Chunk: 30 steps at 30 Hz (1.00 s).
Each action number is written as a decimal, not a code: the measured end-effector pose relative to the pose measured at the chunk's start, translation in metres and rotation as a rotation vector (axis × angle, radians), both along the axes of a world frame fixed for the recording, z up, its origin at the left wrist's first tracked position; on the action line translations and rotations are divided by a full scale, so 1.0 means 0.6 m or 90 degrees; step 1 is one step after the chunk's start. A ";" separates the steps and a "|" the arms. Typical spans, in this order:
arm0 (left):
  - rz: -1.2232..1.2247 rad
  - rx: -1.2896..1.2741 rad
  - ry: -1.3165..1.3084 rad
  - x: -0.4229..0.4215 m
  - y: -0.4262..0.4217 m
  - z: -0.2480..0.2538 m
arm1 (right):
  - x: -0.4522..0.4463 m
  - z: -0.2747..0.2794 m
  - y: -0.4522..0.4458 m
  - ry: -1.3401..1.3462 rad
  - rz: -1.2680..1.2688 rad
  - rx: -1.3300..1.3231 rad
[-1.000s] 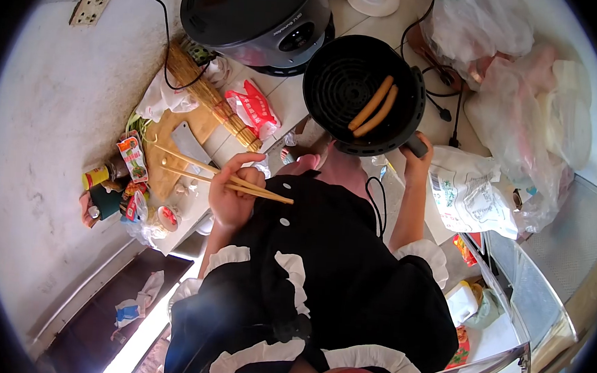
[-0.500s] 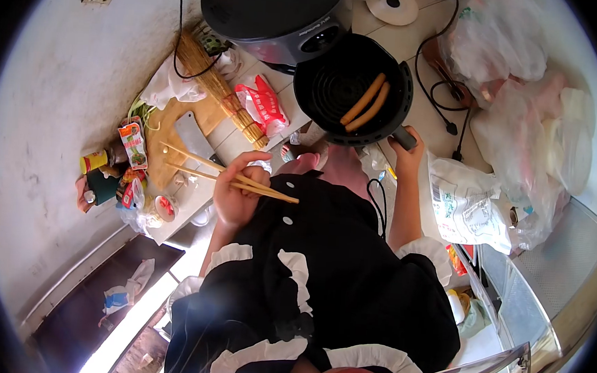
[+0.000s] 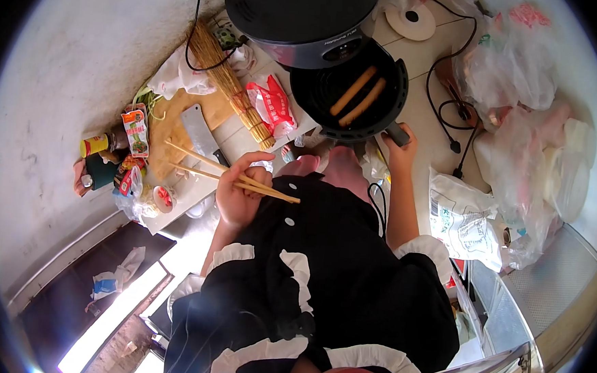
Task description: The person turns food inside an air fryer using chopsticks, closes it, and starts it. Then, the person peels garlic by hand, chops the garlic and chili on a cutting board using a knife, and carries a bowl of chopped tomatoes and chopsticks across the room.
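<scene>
Wooden chopsticks (image 3: 198,154) are held in my left hand (image 3: 238,195), their tips spread apart and pointing up-left over the cutting board. My right hand (image 3: 401,150) is closed on the handle of a black air fryer basket (image 3: 316,92). Two long brown sausages (image 3: 360,98) lie side by side in the basket. Its far edge is under the front of the black air fryer (image 3: 299,15); how far inside it sits cannot be made out.
On the left are a wooden cutting board (image 3: 172,121), a cleaver (image 3: 201,134), a straw brush (image 3: 229,86), a red packet (image 3: 273,105) and seasoning packets (image 3: 136,132). Cables (image 3: 446,120), plastic bags (image 3: 511,69) and a white sack (image 3: 464,220) are on the right.
The basket has moved closer to the air fryer, its far part now beneath the fryer's front. My right hand moved with it. The surroundings have shifted in view; the chopsticks stay in my left hand.
</scene>
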<state>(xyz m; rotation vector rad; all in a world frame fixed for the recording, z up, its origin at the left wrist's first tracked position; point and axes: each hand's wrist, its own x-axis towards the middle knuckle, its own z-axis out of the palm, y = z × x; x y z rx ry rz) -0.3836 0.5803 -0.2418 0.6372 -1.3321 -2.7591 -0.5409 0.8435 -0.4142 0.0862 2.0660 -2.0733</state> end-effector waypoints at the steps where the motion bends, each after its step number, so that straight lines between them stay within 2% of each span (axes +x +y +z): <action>1: -0.002 0.001 0.001 0.001 0.001 0.000 | 0.000 -0.005 0.001 0.003 -0.002 -0.004; 9: -0.027 -0.003 -0.005 0.002 0.004 -0.005 | -0.012 -0.006 -0.016 0.022 -0.016 -0.004; 12: -0.023 -0.009 -0.006 0.001 0.005 -0.003 | -0.015 -0.011 -0.017 -0.008 -0.032 -0.071; 15: -0.030 -0.009 -0.009 0.004 0.008 -0.004 | -0.018 0.002 -0.017 0.015 -0.015 -0.016; 24: -0.032 0.008 0.003 0.008 0.009 -0.005 | -0.016 0.003 -0.020 0.028 -0.025 -0.020; 30: 0.004 -0.004 -0.018 0.009 0.005 -0.001 | -0.015 0.011 0.007 0.058 -0.017 0.041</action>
